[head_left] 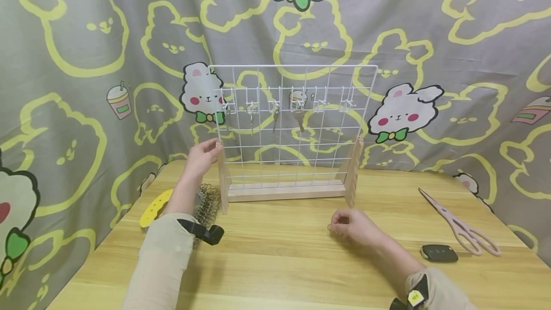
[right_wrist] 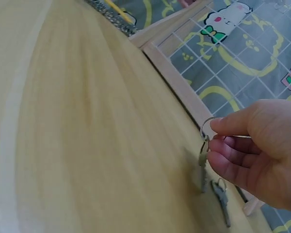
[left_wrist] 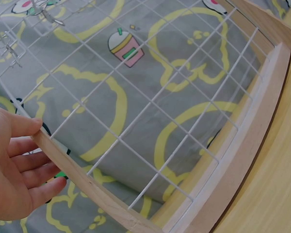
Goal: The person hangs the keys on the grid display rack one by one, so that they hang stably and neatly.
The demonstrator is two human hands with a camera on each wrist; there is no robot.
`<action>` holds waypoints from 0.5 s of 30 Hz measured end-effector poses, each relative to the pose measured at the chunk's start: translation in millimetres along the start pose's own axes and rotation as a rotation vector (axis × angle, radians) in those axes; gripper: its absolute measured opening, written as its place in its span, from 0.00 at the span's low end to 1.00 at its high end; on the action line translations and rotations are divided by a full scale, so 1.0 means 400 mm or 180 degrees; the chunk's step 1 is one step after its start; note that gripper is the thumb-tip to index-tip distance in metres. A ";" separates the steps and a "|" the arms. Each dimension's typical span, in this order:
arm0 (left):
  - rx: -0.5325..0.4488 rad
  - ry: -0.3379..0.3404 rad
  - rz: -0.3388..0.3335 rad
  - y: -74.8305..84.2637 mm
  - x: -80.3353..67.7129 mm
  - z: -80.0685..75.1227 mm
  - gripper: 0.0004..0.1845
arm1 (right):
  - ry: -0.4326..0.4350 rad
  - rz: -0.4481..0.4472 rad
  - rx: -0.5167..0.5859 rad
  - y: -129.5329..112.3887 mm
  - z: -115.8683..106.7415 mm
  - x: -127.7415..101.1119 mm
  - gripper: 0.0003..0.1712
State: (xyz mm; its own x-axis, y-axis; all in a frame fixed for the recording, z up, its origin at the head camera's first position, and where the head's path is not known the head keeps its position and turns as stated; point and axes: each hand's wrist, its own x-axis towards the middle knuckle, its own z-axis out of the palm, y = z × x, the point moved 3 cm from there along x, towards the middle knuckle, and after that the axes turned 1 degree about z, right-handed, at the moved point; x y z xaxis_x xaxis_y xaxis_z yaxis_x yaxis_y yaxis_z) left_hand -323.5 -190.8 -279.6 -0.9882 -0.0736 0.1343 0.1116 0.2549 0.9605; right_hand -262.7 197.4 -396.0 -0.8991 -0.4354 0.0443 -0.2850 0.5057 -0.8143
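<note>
While cartoon-print cloth (head_left: 86, 61) backs the wooden table (head_left: 280, 262), left hand (head_left: 202, 157) rests relaxed against rack (head_left: 292, 123), right hand (head_left: 355, 226) pinches key ring (right_wrist: 207, 128)

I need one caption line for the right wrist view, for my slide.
Right hand pinches a key ring with key above the wooden table, beside the wire rack.

Dull metal key ring (right_wrist: 207, 127) pinched between the fingers (right_wrist: 233, 125), matt white wire grid (head_left: 292, 123), smooth pale wood frame (left_wrist: 87, 182), grained wooden desk (head_left: 280, 262), printed cloth backdrop (head_left: 86, 61)

Head view faces forward and down at the white wire grid rack with wooden frame (head_left: 288, 133); both wrist views sit close beside it, sharing its grid.
</note>
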 end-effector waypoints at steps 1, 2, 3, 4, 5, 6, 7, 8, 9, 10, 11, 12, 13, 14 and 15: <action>0.0009 0.0000 0.0005 0.000 0.000 0.000 0.27 | 0.0002 -0.0038 -0.0013 -0.006 -0.004 0.000 0.05; 0.0018 0.0002 0.0006 0.000 0.000 0.000 0.27 | 0.0008 -0.0085 -0.0039 -0.012 -0.007 0.000 0.05; 0.0029 0.0001 0.0009 0.000 0.000 0.000 0.28 | 0.0008 -0.0127 -0.0067 -0.018 -0.011 0.001 0.05; 0.0030 0.0001 0.0009 0.000 0.000 0.000 0.28 | 0.0016 -0.0163 -0.0100 -0.023 -0.014 0.002 0.04; 0.0030 0.0000 0.0010 0.000 0.000 0.000 0.28 | 0.0017 -0.0188 -0.0112 -0.028 -0.017 0.003 0.04; 0.0031 -0.0005 0.0008 -0.001 0.000 0.000 0.28 | 0.0019 -0.0211 -0.0129 -0.033 -0.019 0.004 0.04; 0.0028 -0.0011 0.0011 0.000 0.000 0.000 0.28 | 0.0022 -0.0216 -0.0141 -0.036 -0.022 0.006 0.04; 0.0027 -0.0013 0.0006 -0.001 0.000 0.000 0.28 | 0.0022 -0.0209 -0.0141 -0.039 -0.023 0.007 0.04; 0.0022 -0.0016 0.0004 -0.001 0.000 -0.001 0.28 | 0.0015 -0.0191 -0.0123 -0.042 -0.024 0.009 0.04; 0.0016 -0.0016 0.0001 -0.001 0.000 -0.001 0.28 | 0.0016 -0.0182 -0.0118 -0.044 -0.025 0.011 0.05; 0.0017 -0.0021 0.0002 0.000 0.000 -0.001 0.28 | 0.0011 -0.0171 -0.0096 -0.047 -0.026 0.013 0.05; 0.0014 -0.0023 -0.0001 0.000 0.000 -0.001 0.28 | 0.0009 -0.0176 -0.0085 -0.051 -0.027 0.016 0.05; 0.0009 -0.0023 -0.0004 0.000 0.000 -0.001 0.28 | 0.0009 -0.0186 -0.0063 -0.055 -0.028 0.019 0.05; 0.0011 -0.0020 -0.0011 0.000 0.000 -0.001 0.28 | 0.0009 -0.0203 -0.0037 -0.059 -0.029 0.022 0.05; 0.0010 -0.0020 -0.0014 0.000 -0.001 -0.001 0.28 | 0.0014 -0.0219 -0.0009 -0.063 -0.031 0.026 0.05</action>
State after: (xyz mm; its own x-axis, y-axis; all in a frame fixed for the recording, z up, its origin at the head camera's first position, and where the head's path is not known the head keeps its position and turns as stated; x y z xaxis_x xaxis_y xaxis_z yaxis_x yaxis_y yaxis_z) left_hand -323.2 -191.3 -279.4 -0.9893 -0.0688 0.1287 0.1070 0.2575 0.9603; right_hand -269.0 189.5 -367.8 -0.8788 -0.4661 0.1026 -0.3471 0.4766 -0.8077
